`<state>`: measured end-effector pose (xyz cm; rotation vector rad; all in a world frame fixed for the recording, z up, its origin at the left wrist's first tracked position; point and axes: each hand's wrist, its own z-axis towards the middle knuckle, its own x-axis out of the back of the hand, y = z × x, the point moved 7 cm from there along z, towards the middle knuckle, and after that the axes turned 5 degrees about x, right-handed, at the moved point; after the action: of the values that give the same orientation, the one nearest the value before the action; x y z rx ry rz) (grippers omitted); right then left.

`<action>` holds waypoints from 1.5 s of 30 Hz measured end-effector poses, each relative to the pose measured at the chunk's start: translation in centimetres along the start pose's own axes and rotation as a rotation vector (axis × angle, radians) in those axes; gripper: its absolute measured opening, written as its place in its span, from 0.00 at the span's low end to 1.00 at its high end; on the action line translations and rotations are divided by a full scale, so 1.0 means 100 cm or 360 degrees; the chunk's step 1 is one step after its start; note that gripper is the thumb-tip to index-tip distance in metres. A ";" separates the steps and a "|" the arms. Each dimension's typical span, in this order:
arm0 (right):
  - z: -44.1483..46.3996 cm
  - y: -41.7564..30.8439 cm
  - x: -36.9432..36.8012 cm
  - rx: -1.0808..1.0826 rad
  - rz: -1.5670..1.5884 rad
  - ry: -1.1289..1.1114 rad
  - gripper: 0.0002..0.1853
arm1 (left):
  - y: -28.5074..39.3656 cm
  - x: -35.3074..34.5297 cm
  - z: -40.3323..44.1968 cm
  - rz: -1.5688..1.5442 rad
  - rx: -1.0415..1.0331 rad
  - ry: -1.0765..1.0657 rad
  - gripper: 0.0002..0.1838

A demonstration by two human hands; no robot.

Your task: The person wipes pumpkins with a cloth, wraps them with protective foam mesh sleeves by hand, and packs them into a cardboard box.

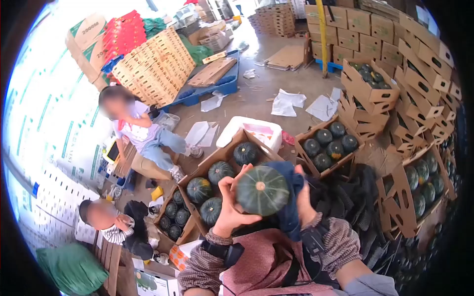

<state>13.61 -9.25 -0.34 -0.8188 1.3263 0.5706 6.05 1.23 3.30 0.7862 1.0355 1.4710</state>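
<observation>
A round dark green pumpkin (262, 191) is held up in front of my chest, its pale stem spot facing me. My left hand (232, 207) grips it from the left, fingers curled round its side and thumb along the bottom. In my right hand (306, 197) is a dark blue cloth (287, 185), pressed against the pumpkin's right side. Just beyond my hands stands an open cardboard box (197, 224) with several green pumpkins, among them one with an orange patch (199, 190). Beside it is a smaller box of small dark pumpkins (175, 220).
Two people (138, 123) (116, 224) sit at the left. More pumpkin boxes (330, 147) (419, 185) stand at the right, near stacked cartons (360, 29). A white foam box (247, 129) sits ahead; papers (288, 102) litter the floor. A blue pallet (224, 86) lies farther off.
</observation>
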 end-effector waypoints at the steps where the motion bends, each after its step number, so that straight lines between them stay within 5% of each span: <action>1: -0.001 0.009 0.006 -0.0115 0.0089 0.0144 0.36 | 0.006 -0.008 0.001 0.0395 -0.0135 -0.0102 0.53; 5: -0.006 -0.007 0.030 -0.0158 -0.0370 0.0376 0.31 | 0.024 -0.032 0.011 0.0820 0.0069 -0.0152 0.60; 8: -0.004 0.007 0.021 -0.0181 -0.0033 0.0185 0.27 | 0.034 -0.029 0.011 0.1056 -0.0071 -0.0098 0.56; 11: -0.004 0.020 0.020 -0.0189 -0.0023 0.0162 0.26 | 0.031 -0.008 0.009 0.1321 -0.0231 0.0297 0.54; 13: -0.008 0.026 0.030 -0.0229 -0.0137 0.0220 0.27 | 0.021 0.024 0.014 0.1238 -0.0006 0.0569 0.54; 15: -0.011 -0.006 0.007 -0.0109 -0.0176 0.0083 0.34 | 0.028 0.042 0.016 0.1645 0.0011 0.0737 0.50; 17: -0.012 -0.056 -0.022 0.0363 -0.0148 -0.0049 0.37 | 0.008 0.065 0.006 0.1620 0.0210 0.0727 0.47; 21: -0.016 -0.136 0.013 0.0872 -0.0072 0.0039 0.37 | -0.042 0.059 -0.005 0.1920 0.0335 0.0300 0.43; 23: -0.020 -0.159 0.035 0.1022 -0.0110 0.0017 0.33 | -0.059 0.055 0.005 0.2294 0.0822 -0.0006 0.39; 26: -0.027 -0.174 0.042 0.1187 -0.0145 0.0104 0.31 | -0.049 0.020 0.055 0.2119 0.0352 -0.0371 0.37; 29: -0.028 -0.172 0.047 0.1134 -0.0050 0.0225 0.30 | -0.073 -0.026 0.082 0.2117 -0.0059 -0.0976 0.47; 32: -0.022 -0.177 0.077 0.1119 -0.0028 0.0247 0.30 | -0.110 -0.028 0.084 0.2281 0.0228 -0.1199 0.49; 36: -0.032 -0.172 0.040 0.1040 0.0062 0.0173 0.29 | -0.092 0.009 0.094 0.1955 0.0108 -0.0619 0.44; 39: -0.024 -0.161 0.037 0.0915 0.0131 0.0074 0.29 | -0.084 0.024 0.093 0.1812 0.0438 -0.0680 0.46; 43: -0.009 -0.142 0.031 0.0792 0.0251 0.0021 0.30 | -0.098 0.003 0.080 0.2274 0.0150 -0.0611 0.50; 45: -0.011 -0.133 0.021 0.0774 0.0248 0.0059 0.31 | -0.099 0.009 0.086 0.2197 0.0219 -0.0318 0.42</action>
<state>23.59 -18.36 0.10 -0.3303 1.4907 0.3306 17.59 3.64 -2.47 1.9061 0.3417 2.3496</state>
